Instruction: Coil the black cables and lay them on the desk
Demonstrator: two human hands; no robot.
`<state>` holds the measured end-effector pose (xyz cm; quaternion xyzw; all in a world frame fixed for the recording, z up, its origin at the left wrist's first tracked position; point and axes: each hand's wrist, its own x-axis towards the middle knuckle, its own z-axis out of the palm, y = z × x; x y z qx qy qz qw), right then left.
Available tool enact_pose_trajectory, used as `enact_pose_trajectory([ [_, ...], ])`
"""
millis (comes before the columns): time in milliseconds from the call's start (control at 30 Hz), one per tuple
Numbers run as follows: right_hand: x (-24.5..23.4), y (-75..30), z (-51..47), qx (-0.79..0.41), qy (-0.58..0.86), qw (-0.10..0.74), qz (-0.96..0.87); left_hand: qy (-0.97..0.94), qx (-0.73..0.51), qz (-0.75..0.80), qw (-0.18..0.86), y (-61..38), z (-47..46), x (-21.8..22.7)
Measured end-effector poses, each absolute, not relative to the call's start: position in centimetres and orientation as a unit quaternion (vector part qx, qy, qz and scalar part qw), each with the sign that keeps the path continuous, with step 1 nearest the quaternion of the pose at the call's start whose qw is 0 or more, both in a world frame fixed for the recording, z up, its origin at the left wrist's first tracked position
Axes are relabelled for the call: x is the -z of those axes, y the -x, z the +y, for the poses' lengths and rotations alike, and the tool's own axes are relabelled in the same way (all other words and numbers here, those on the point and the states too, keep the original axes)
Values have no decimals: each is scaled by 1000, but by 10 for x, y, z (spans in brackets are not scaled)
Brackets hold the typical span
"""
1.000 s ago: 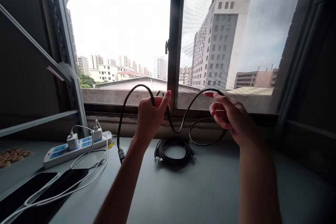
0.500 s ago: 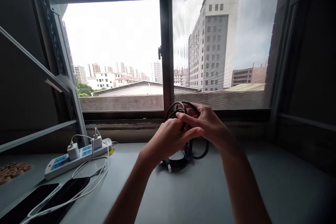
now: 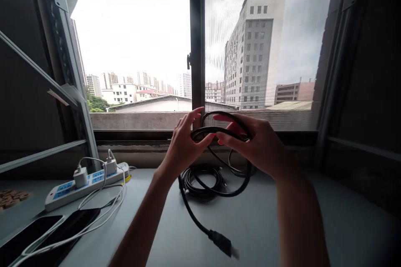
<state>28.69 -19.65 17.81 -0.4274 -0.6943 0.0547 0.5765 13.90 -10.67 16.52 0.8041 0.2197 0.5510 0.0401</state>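
Observation:
Loops of a thick black cable (image 3: pixel 232 194) hang in the air between my two hands. My right hand (image 3: pixel 261 144) grips the loops, with its thumb below and its fingers bent over the top. My left hand (image 3: pixel 183 137) is at the loops' left side, the cable passing between its thumb and its raised, loosely spread fingers. From that side one end dangles toward me, ending in a black plug (image 3: pixel 222 243) with a blurred metal tip. Behind and below, a coiled black cable (image 3: pixel 200 194) lies on the grey table (image 3: pixel 150 233).
On the left stands a white power strip (image 3: pixel 90 185) with two white chargers (image 3: pixel 80 176) plugged in. White charging cables (image 3: pixel 103 227) run to two dark phones (image 3: pixel 70 233). Brown pieces (image 3: pixel 12 199) lie at the far left. A window (image 3: pixel 197 66) closes off the back.
My hands have moved apart, and my left fingers have lifted and spread. The cable loops have widened, and the plug end now hangs down in front. The view has shifted slightly.

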Motion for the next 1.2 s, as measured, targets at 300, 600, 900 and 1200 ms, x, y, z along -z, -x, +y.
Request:
enact_pose_trajectory([
  [300,-175,-282,-185,46,489,548,-677,-682,-639,289,209,-151,-99,-156],
  [600,-171,-268,-181,-21,520,561,-644,-721,-605,280,189,-160,-106,-154],
  [900,-177,-282,-188,64,490,679,-542,-804,-258,355,402,-166,-72,-127],
  [1200,-180,-261,-199,-1,430,702,-567,-726,-180,208,630,-177,-74,-119],
])
